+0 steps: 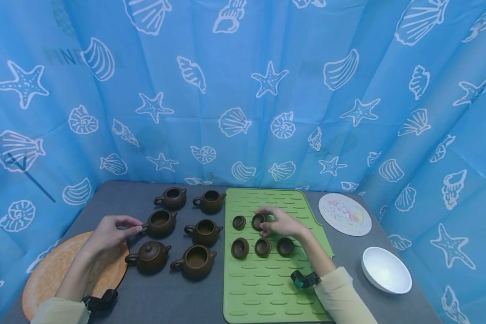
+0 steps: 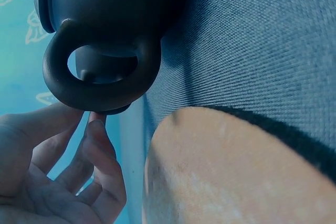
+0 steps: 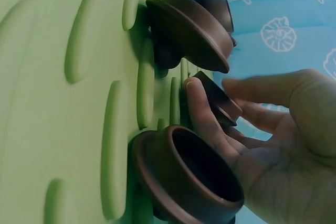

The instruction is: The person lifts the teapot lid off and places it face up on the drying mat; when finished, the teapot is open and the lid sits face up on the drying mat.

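Observation:
My left hand [image 1: 110, 233] pinches the handle of a small dark brown teapot [image 1: 161, 229] that has no lid on. Close in the left wrist view, a lidded teapot [image 2: 115, 3] with a looped handle overlaps the fingertips. Over the green mat [image 1: 263, 288], my right hand [image 1: 282, 223] holds a small brown teapot lid [image 1: 258, 220] between thumb and fingers. Around it on the mat lie several more lids, their hollow undersides up, among them a lid [image 1: 285, 247] nearest the wrist; another lid [image 3: 191, 30] leans beyond the fingers in the right wrist view.
Several other open teapots [image 1: 194, 262] stand in two columns on the grey table [image 1: 178, 301]. A round orange-brown board [image 1: 44, 279] lies under the left forearm. At the right are a round printed mat [image 1: 344, 215] and a white bowl [image 1: 386, 270]. A blue shell-print curtain [image 1: 235, 90] hangs behind.

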### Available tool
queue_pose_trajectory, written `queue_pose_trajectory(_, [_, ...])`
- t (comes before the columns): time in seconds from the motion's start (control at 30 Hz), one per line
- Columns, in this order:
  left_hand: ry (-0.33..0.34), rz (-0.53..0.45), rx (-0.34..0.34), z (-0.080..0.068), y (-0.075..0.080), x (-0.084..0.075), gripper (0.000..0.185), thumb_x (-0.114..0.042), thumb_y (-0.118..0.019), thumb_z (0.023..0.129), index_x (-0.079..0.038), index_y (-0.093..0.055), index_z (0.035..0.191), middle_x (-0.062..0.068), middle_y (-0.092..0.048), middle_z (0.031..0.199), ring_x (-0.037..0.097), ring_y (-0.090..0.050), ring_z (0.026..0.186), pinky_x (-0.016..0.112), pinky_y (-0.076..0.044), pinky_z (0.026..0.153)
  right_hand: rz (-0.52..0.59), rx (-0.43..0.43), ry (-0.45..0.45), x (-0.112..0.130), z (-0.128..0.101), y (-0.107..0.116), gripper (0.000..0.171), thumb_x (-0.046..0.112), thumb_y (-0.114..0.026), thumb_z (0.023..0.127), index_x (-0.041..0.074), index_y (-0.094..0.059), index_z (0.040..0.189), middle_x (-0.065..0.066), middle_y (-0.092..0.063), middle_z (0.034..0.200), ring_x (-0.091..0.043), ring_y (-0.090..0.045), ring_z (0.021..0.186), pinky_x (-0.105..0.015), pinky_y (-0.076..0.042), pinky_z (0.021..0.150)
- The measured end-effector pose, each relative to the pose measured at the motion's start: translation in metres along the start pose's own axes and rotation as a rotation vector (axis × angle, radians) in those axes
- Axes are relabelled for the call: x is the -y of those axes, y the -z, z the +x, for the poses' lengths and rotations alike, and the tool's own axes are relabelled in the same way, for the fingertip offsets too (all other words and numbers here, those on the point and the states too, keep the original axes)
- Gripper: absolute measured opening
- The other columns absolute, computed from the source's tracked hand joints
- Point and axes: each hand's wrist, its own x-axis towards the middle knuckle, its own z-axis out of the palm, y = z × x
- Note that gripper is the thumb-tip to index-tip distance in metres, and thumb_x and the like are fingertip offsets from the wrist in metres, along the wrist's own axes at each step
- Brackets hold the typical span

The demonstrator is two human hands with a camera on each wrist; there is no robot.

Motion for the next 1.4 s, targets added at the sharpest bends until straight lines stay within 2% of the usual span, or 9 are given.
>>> queue_pose_trajectory(0.17, [0.004,-0.006,-0.003,0.000,0.000,-0.001,0.033,-0.026,-0.073,0.105,0.000,-0.076,0.126,0.024,-0.074,0.124,0.028,-0.066,0.102,0.034,-0.058,0.073,-0.032,-0.001,0.003,-0.002,0.004,-0.001,0.051,0.002,-0.060,0.107,-0.011,-0.046,0.154,-0.037,-0.048,0.154,-0.017,-0.076,0.084,-0.040,-0.067,0.081])
queue_pose_trajectory(0.4, [0.008,-0.016,-0.004,-0.001,0.000,-0.004,0.032,-0.023,-0.071,0.106,0.002,-0.074,0.127,0.026,-0.072,0.124,0.028,-0.065,0.099,0.035,-0.059,0.070,-0.057,-0.018,0.006,-0.002,0.005,0.000,0.050,0.006,-0.062,0.108,-0.008,-0.047,0.154,-0.036,-0.048,0.154,-0.014,-0.071,0.076,-0.040,-0.066,0.072])
queue_pose_trajectory(0.67, [0.001,0.016,-0.001,-0.006,0.002,-0.004,0.033,-0.023,-0.069,0.108,0.000,-0.074,0.131,0.029,-0.070,0.134,0.040,-0.067,0.117,0.040,-0.061,0.081,0.001,-0.072,-0.011,-0.001,0.002,0.002,0.050,0.008,-0.063,0.108,-0.005,-0.049,0.154,-0.033,-0.051,0.154,-0.017,-0.069,0.077,-0.029,-0.062,0.067])
queue_pose_trajectory(0.83, [0.009,0.000,0.012,-0.010,0.003,-0.004,0.037,-0.026,-0.068,0.108,0.000,-0.072,0.134,0.030,-0.069,0.136,0.033,-0.069,0.112,0.039,-0.063,0.079,0.058,-0.130,-0.005,0.001,-0.001,0.001,0.049,0.007,-0.063,0.108,-0.007,-0.050,0.153,-0.033,-0.051,0.154,-0.021,-0.070,0.078,-0.028,-0.060,0.066])
queue_pose_trajectory(0.97, [0.012,-0.020,0.008,-0.015,0.004,-0.002,0.039,-0.028,-0.068,0.108,0.001,-0.071,0.135,0.030,-0.069,0.136,0.030,-0.071,0.107,0.039,-0.065,0.078,0.075,-0.182,0.030,0.003,-0.001,-0.004,0.047,0.004,-0.064,0.107,-0.007,-0.052,0.150,-0.034,-0.056,0.146,-0.021,-0.070,0.077,-0.027,-0.060,0.065])
queue_pose_trajectory(1.17, [0.061,-0.047,0.021,-0.024,0.007,0.000,0.043,-0.032,-0.068,0.109,0.000,-0.070,0.138,0.027,-0.073,0.131,0.024,-0.073,0.103,0.040,-0.065,0.081,0.103,-0.159,0.063,0.014,-0.001,-0.018,0.047,0.005,-0.065,0.107,-0.006,-0.053,0.150,-0.037,-0.062,0.134,-0.020,-0.071,0.076,-0.027,-0.061,0.067])
queue_pose_trajectory(1.27, [0.093,-0.065,0.031,-0.031,0.006,-0.002,0.044,-0.033,-0.066,0.110,0.001,-0.069,0.139,0.023,-0.075,0.125,0.022,-0.073,0.099,0.039,-0.065,0.079,0.111,-0.126,0.085,0.022,-0.002,-0.027,0.045,0.007,-0.065,0.108,-0.004,-0.054,0.150,-0.038,-0.062,0.130,-0.025,-0.071,0.077,-0.030,-0.062,0.067])
queue_pose_trajectory(1.4, [0.102,-0.054,0.023,-0.041,0.003,-0.005,0.044,-0.032,-0.066,0.110,0.001,-0.070,0.138,0.021,-0.078,0.120,0.019,-0.073,0.095,0.037,-0.063,0.073,0.120,-0.095,0.113,0.033,-0.004,-0.040,0.042,0.010,-0.066,0.108,0.002,-0.057,0.149,-0.038,-0.064,0.128,-0.022,-0.072,0.077,-0.046,-0.066,0.074])
